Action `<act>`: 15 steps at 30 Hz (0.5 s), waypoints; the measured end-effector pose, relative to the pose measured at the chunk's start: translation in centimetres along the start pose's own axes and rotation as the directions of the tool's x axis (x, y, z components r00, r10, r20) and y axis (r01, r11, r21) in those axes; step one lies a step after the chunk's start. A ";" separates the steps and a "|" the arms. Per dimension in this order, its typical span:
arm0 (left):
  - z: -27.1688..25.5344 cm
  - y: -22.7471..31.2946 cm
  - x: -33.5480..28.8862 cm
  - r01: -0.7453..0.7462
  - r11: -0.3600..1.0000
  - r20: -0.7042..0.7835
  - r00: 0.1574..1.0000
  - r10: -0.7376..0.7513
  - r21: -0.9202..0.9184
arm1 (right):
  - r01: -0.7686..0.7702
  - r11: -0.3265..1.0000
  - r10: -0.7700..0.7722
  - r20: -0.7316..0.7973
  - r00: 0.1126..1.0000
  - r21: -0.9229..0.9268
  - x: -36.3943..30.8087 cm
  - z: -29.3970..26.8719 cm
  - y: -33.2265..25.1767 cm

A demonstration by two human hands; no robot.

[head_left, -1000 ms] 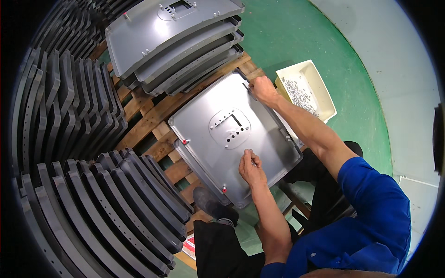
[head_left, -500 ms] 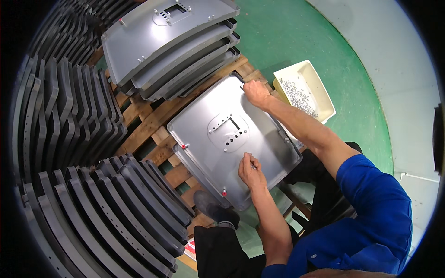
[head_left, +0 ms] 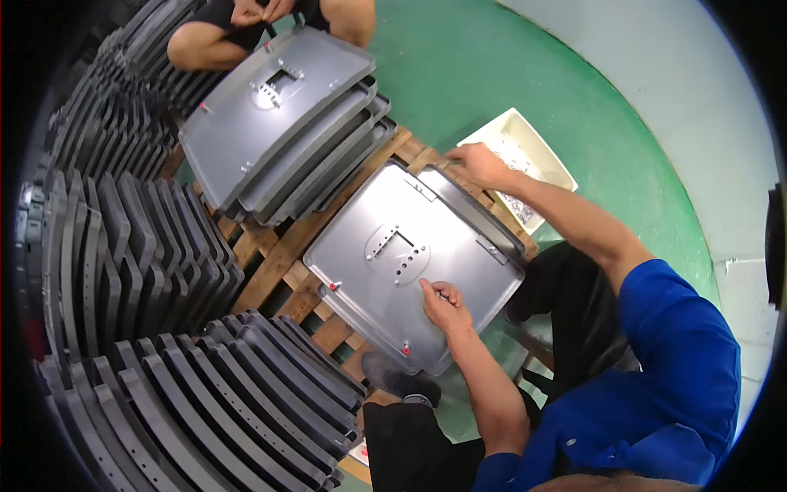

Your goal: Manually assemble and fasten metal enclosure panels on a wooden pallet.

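Observation:
A grey metal panel (head_left: 361, 246) with a cut-out and round holes in its middle lies on a stack before me. My left hand (head_left: 445, 305) hangs low over its near part, fingers curled around something small that I cannot make out. Off the panel's far right edge, my right hand (head_left: 485, 168) is above the pallet beside a cream bin (head_left: 541, 139) of small metal fasteners (head_left: 525, 168). Its fingertips are blurred. Two red-marked studs (head_left: 333, 286) stand along the panel's left and near edges.
Another person's hands (head_left: 262, 11) and knees show behind a second panel stack (head_left: 238, 139). Rows of dark curved panels (head_left: 229, 385) line the left side. A wooden pallet (head_left: 270, 271) lies underneath, with green floor (head_left: 443, 66) beyond. My shoe (head_left: 398, 375) is close to the near corner.
My right hand has left the panel's far corner and moved right, toward the bin. My left hand stays over the panel. The view has shifted, bringing the other person into sight.

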State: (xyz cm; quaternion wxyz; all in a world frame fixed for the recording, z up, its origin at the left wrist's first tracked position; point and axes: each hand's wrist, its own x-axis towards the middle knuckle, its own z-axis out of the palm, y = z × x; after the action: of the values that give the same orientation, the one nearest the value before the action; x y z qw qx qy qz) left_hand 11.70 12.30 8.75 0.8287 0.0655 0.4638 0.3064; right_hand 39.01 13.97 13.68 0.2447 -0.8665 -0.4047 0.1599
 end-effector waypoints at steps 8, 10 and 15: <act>3.4 0.9 -3.9 -0.002 0.986 0.165 0.986 -0.026 0.164 | -0.777 0.625 0.754 -0.198 0.627 -0.081 -33.7 -14.8 25.0; 4.1 0.7 -5.7 -0.051 0.973 0.167 0.986 0.013 0.223 | -0.885 0.407 0.894 -0.097 0.436 -0.227 -45.2 -14.0 28.5; 5.5 -1.4 -10.8 -0.098 0.900 0.219 0.976 0.003 0.425 | -0.993 -0.048 0.944 0.329 -0.011 0.104 -61.5 -10.5 23.3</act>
State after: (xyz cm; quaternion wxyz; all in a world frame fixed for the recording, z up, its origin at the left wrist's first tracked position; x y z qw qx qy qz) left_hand 12.62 5.97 19.17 0.8298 0.2926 0.4270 0.2085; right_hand 20.35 -49.92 14.39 0.1589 -0.8290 0.3407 0.4139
